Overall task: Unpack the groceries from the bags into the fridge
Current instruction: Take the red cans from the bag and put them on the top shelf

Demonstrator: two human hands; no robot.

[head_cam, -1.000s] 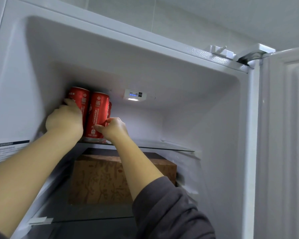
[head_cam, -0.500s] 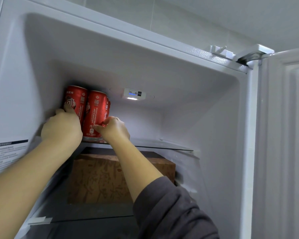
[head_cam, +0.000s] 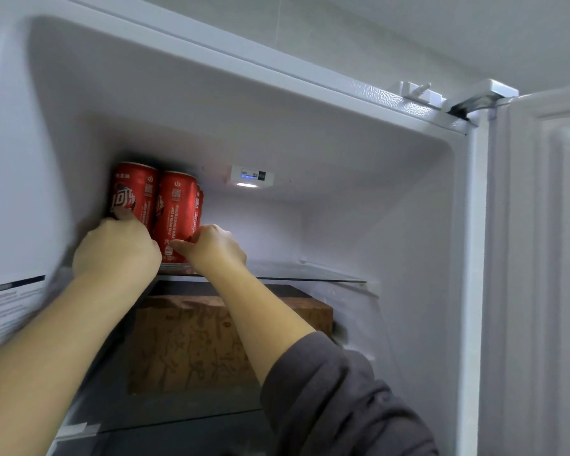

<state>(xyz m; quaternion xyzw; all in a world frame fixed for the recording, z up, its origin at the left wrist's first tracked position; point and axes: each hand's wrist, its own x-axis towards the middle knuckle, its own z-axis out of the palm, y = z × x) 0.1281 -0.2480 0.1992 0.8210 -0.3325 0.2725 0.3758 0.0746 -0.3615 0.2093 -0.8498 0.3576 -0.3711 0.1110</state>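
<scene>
Both upright red aluminium drink cans stand far-left on the glass shelf (head_cam: 310, 277): the left hand (head_cam: 117, 250) cups the left can (head_cam: 133, 192), the right hand (head_cam: 216, 246) pinches the right can (head_cam: 175, 213).

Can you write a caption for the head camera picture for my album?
Two hands, left and right, touch red soda cans on the fridge's top glass shelf.

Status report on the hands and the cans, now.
Left hand on left red soda can. Right hand on right red soda can. Cans upright on top glass shelf. Nothing blocking.
</scene>
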